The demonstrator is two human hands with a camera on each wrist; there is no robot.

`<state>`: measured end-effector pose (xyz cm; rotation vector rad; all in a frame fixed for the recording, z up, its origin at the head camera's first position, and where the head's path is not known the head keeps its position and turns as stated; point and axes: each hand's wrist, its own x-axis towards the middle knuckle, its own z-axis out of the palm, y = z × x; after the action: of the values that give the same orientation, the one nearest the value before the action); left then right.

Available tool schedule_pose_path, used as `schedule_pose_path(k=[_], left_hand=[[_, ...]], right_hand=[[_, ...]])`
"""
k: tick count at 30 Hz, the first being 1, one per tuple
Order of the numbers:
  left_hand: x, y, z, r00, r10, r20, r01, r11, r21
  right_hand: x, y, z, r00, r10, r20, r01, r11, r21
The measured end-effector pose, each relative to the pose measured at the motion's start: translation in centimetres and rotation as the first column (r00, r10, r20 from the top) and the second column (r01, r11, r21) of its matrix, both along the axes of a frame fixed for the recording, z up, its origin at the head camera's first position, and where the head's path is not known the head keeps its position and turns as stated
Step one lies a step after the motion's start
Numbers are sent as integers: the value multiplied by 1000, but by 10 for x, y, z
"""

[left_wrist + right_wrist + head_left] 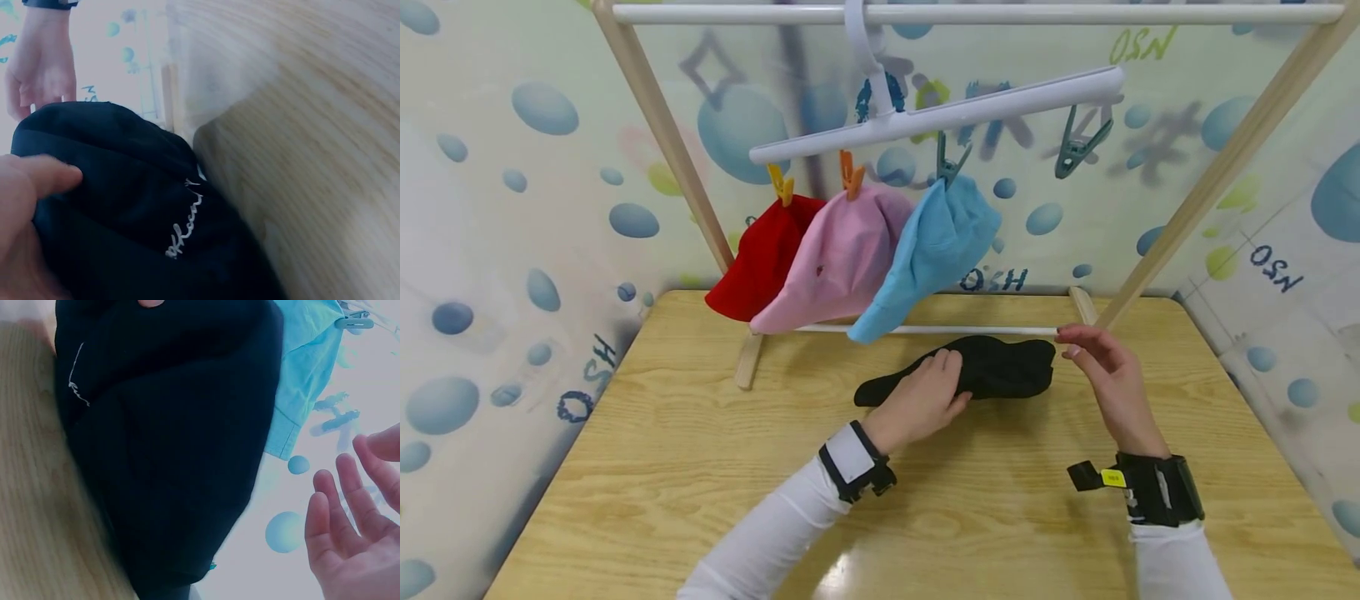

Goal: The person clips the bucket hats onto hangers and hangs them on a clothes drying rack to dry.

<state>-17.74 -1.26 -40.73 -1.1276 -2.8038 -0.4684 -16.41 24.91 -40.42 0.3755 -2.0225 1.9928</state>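
Observation:
A black cloth hat [1000, 367] with white script stitching is held folded just above the wooden table. My left hand [921, 396] grips its near side; in the left wrist view the thumb [59, 175] lies on the cloth. Just past the hat's right end, my right hand [1108, 383] is raised with loosely bent fingers and nothing in them. The right wrist view shows those fingers [353, 500] apart from the hat. Behind hang a red hat [760, 258], a pink hat [842, 258] and a light blue hat [936, 242].
A tilted white hanger [940, 117] hangs from the rack's white top bar [1112, 13]. Yellow [781, 183], orange [851, 175] and green [950, 162] clips hold the hats. Another green clip [1078, 146] dangles at the right. Wooden posts [1217, 167] flank the rack on the table [647, 483].

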Motion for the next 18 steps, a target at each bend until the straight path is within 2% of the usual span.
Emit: schedule_pose_path(k=[3,11,13,18], left_hand=[[-1,-4,4,1000,-4,-16,4,1000,9],[-8,-4,18,998,-11,-65,20,990,142],[-9,-2,22,998,1,-69,13,981,194],[-11,5,32,997,33,-75,-6,943,332]], right_hand=[[-1,0,4,1000,11,-10,-11,1000,-7],[-14,-2,29,996,34,-82,-39,997,-65],[-17,-4,39,994,39,-105,-47,996,-75],[-23,-9,67,986,56,-156,-67,996,-63]])
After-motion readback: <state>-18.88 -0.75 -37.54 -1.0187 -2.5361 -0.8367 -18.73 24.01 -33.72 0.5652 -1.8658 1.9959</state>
